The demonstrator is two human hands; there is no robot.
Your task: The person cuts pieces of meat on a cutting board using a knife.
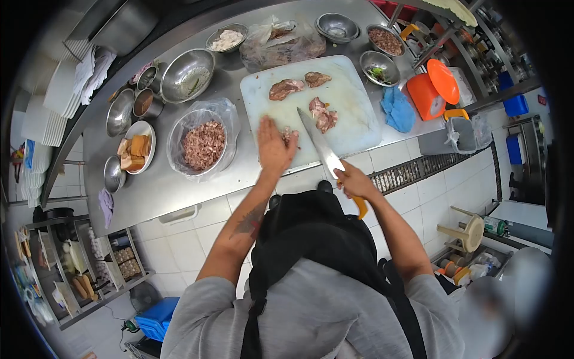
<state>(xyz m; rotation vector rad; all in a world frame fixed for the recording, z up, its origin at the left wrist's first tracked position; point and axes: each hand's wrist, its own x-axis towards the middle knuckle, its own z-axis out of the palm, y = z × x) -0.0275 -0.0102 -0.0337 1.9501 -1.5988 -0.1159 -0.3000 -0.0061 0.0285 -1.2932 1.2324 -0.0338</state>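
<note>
A: Right hand?
B: Right hand [353, 179] had its fingers clenched around the knife [318, 141], at the yellow handle. Handle end stuck out past the hand.

A: Blade?
B: Slanted over the cutting board [353, 133], tip pointing away from the person. Couldn't tell if it touched the board.

A: Left hand?
B: Left hand [275, 145] was released, fingers out straight, over the board's near-left part, just beside the chopped bits [287, 131]. Contact unclear.

A: Meat?
B: Raw meat [323, 116] sat on the board just beside the blade, two more chunks [286, 89] farther back.

A: Around it?
B: Tabletop [156, 192] had a plastic-lined bowl [178, 157] of chopped meat [204, 145] left of the board. Right side: blue cloth [399, 110], crumpled, with an orange scale [426, 99] next to it.
</note>
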